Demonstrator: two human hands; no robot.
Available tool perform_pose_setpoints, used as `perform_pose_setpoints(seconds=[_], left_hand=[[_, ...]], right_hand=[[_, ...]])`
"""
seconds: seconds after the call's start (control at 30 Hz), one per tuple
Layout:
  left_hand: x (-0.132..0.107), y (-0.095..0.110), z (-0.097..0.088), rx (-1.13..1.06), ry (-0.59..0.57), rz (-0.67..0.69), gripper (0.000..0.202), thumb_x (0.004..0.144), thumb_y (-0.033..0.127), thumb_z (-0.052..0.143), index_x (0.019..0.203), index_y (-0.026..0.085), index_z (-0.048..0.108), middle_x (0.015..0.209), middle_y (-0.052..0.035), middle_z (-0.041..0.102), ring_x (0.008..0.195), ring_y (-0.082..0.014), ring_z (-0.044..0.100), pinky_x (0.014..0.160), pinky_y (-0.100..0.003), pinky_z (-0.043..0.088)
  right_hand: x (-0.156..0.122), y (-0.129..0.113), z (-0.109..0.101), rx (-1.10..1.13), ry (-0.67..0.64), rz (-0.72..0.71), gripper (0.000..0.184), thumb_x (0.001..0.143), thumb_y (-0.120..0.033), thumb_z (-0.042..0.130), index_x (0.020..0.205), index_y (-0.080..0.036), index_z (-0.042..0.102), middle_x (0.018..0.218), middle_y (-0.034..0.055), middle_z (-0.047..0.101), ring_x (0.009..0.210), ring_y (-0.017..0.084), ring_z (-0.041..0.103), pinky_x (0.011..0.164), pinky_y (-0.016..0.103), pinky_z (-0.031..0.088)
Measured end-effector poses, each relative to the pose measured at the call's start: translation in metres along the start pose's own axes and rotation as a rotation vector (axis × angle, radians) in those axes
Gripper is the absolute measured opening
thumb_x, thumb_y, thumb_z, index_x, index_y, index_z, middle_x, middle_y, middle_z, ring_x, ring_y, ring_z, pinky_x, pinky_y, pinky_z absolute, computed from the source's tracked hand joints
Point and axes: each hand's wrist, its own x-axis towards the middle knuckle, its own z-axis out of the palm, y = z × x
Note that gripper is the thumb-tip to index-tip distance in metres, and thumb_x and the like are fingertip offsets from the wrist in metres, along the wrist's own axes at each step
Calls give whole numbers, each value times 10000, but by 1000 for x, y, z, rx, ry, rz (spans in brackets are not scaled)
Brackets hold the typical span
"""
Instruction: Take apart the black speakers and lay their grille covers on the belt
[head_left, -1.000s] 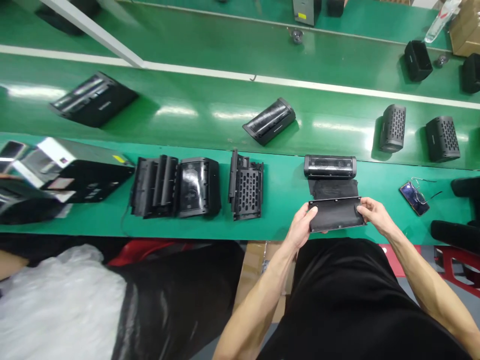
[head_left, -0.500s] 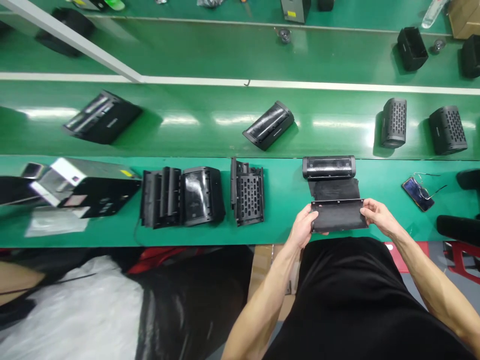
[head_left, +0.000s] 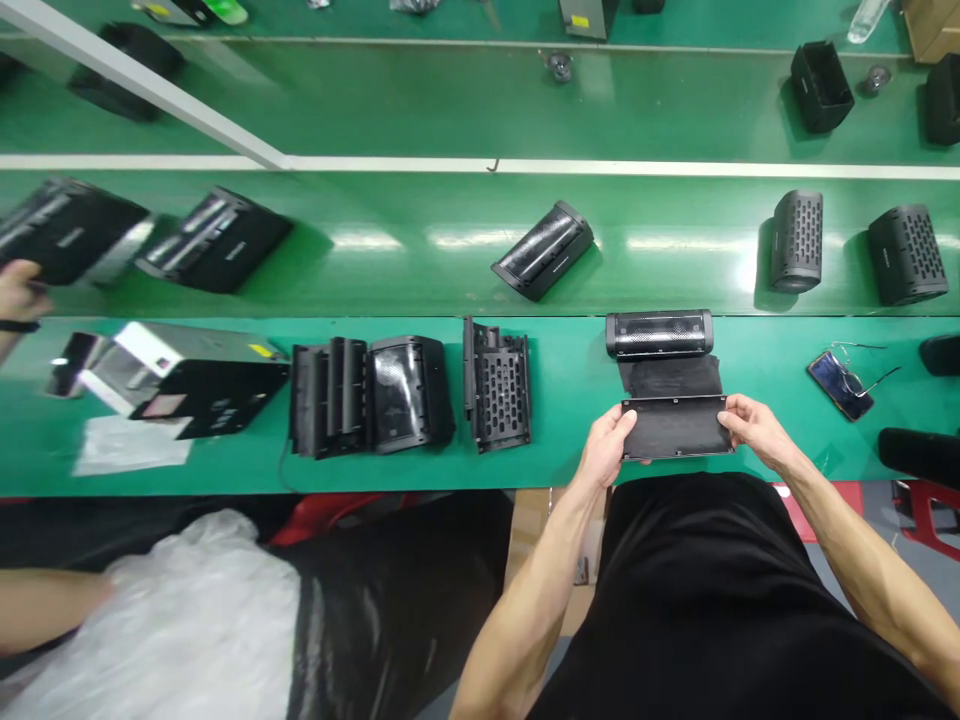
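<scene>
A flat black rectangular plastic panel [head_left: 677, 428] is held level between my two hands, near the front edge of the green bench. My left hand [head_left: 606, 440] grips its left end with the thumb on top. At its right end my right hand [head_left: 750, 425] pinches the edge. Just beyond the panel lies a dark flat sheet [head_left: 671, 377], partly covered by it. Behind that sheet rests a black housing with a perforated grille [head_left: 660, 333]. To the left of my hands stands a black slotted plastic shell [head_left: 501, 392].
More black housings [head_left: 409, 390] and a boxy unit [head_left: 206, 375] stand left. On the green conveyor belt [head_left: 420, 270] sit several speaker-like units [head_left: 544, 250]. A phone [head_left: 840, 385] with glasses lies right. A co-worker's hand [head_left: 19, 295] is at far left.
At far left a co-worker's hand has come into view, with another black unit on the belt beside it. The panel in my hands has barely moved.
</scene>
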Motion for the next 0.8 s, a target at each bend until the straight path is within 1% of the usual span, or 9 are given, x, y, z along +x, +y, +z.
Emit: perform_pose_setpoints(seconds=[0.07,0.17,0.27,0.37,0.53,0.7,0.8], left_hand=[[0,1,0,2,1,3,530,795,517,884,1128,136,730,776,-32,722,526,-171,638,438,-301,553],[-1,5,1,-15,-2,4,513,792,504,884,1107,130,728,815,-52,741,550,-174,650,443,-294,554],[-3,9,0,-42,-35,-7,508,771,471,896,1102,129,721,889,-81,775,585,-183,677,472,-301,578],[-4,11,-1,-57,-81,-17,542,760,445,905,1152,128,707,945,-92,792,627,-191,700,513,-308,600],[-4,10,-4,-39,-130,-15,615,782,484,907,1233,132,682,982,-104,801,662,-198,717,562,-315,616],[-3,9,-6,-32,-141,-3,617,798,507,899,1233,126,686,988,-115,800,659,-209,724,555,-321,610],[-3,10,-6,-28,-154,3,635,809,514,894,1260,120,681,996,-119,801,646,-201,720,565,-326,612]], right_hand=[[2,1,1,3,0,4,428,681,-524,858,831,-205,615,644,-56,569,519,98,475,481,242,414],[4,2,1,22,-13,22,444,685,-536,874,836,-206,618,644,-58,566,526,101,482,491,246,413],[4,2,0,61,-20,35,461,684,-533,889,886,-198,645,678,-47,596,546,104,504,500,242,407],[4,3,-1,86,-22,43,480,673,-522,904,929,-191,669,699,-33,631,552,105,514,502,238,395],[6,5,-3,102,-34,43,484,684,-534,916,949,-200,687,733,-17,662,566,110,525,517,245,410],[6,5,-5,129,-44,45,478,705,-553,924,954,-211,701,753,-12,674,584,119,539,530,249,434],[5,4,-4,169,-49,46,512,682,-564,950,972,-215,713,778,-2,700,607,128,577,538,247,458]])
